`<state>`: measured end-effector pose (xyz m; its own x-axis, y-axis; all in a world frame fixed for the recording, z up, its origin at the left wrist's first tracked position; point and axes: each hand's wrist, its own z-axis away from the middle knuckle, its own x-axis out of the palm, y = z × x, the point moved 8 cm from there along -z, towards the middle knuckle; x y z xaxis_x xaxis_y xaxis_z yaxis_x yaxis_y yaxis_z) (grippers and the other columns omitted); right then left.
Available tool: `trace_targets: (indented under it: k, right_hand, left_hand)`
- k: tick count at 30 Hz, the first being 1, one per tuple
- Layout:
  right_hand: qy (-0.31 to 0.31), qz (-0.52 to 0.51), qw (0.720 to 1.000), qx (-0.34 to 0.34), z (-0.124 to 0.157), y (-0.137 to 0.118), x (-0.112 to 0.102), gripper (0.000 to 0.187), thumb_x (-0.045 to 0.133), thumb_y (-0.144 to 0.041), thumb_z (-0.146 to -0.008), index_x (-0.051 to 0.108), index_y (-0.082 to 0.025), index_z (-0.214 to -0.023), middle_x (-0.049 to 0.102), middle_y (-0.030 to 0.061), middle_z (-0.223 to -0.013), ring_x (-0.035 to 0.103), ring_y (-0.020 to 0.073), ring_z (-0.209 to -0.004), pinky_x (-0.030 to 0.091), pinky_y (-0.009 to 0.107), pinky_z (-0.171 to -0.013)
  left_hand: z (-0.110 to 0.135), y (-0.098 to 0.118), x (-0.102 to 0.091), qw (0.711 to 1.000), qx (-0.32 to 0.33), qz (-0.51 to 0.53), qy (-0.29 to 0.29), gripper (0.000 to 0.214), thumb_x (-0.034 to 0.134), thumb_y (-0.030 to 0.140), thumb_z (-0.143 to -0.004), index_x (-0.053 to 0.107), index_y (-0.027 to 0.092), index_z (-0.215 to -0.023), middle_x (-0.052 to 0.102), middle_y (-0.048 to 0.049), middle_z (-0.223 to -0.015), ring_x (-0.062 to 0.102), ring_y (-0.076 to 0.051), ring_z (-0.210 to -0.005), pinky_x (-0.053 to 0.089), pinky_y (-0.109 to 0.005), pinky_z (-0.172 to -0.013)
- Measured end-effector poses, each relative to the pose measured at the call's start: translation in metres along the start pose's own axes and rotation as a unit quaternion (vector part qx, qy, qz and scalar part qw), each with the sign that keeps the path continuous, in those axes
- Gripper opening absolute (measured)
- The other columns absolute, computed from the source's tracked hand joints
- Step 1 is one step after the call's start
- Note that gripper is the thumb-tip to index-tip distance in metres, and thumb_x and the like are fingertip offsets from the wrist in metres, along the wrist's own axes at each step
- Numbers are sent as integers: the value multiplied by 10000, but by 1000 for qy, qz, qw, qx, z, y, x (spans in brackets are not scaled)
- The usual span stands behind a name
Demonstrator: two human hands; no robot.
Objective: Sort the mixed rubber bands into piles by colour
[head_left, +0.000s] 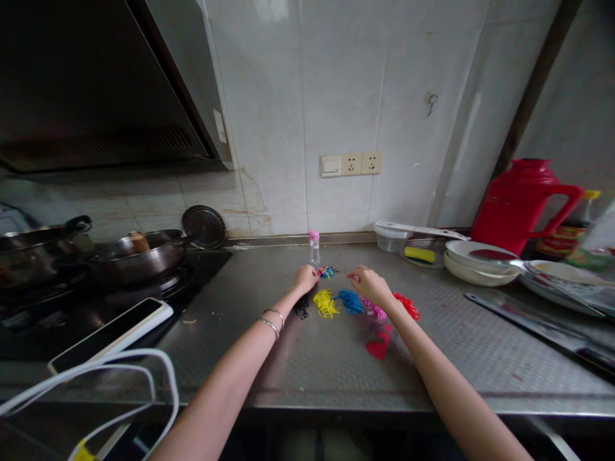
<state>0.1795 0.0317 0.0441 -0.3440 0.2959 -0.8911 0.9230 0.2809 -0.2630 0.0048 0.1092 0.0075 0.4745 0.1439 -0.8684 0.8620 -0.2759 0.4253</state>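
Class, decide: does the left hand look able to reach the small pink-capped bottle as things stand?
Probably yes: the left hand lies just short of the bottle, with only bare counter between them and nothing in the way.

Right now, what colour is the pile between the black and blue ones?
The pile is yellow; head view.

Too small to read the fingers of the left grip [306, 278] at the mixed-colour pile of small bands [327, 272]. Same at the right grip [369, 285]: pinching or not, no telling. Half hidden behind the left wrist, black bands [302, 308]. Tucked under the right wrist, pink bands [375, 311]. Blurred beyond naming, a red shape [379, 346] in clear wrap. Cut off at the left edge, wok [29, 246]. At the right edge, bottle [600, 240] and long metal blade [538, 326]. At the bottom, both forearms and white cable [144, 352].
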Motion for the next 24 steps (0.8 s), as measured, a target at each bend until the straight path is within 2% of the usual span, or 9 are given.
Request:
trace_targets:
  k: [5, 16, 24]
  right_hand:
    - [12, -6, 1000, 13, -1, 7, -7, 262, 428, -241, -791, 645, -245, -938, 593, 33, -985, 558, 141, -814, 377, 208, -638]
    - [34, -7, 999, 32, -1, 19, -19, 258, 432, -230, -786, 645, -248, -931, 592, 28, -980, 554, 142, -824, 375, 202, -625]
    - [39, -14, 998, 43, -2, 25, -20, 253, 444, -240, -779, 641, -251, -937, 592, 27, -1001, 551, 153, -855, 381, 212, -636]
  left_hand:
    - [-3, -1, 2, 1000, -7, 0, 7, 231, 523, 299, -736, 705, 158, -756, 679, -96, -761, 580, -144, -649, 395, -230, -606]
    - [-13, 2, 6, 1000, -1, 17, -6, 202, 521, 212, -702, 705, 140, -747, 675, -96, -735, 573, -135, -637, 397, -223, -606]
    - [-15, 6, -10, 1000, 27, -10, -12, 201, 549, 231, -695, 704, 105, -715, 656, -101, -667, 547, -133, -593, 382, -232, -588]
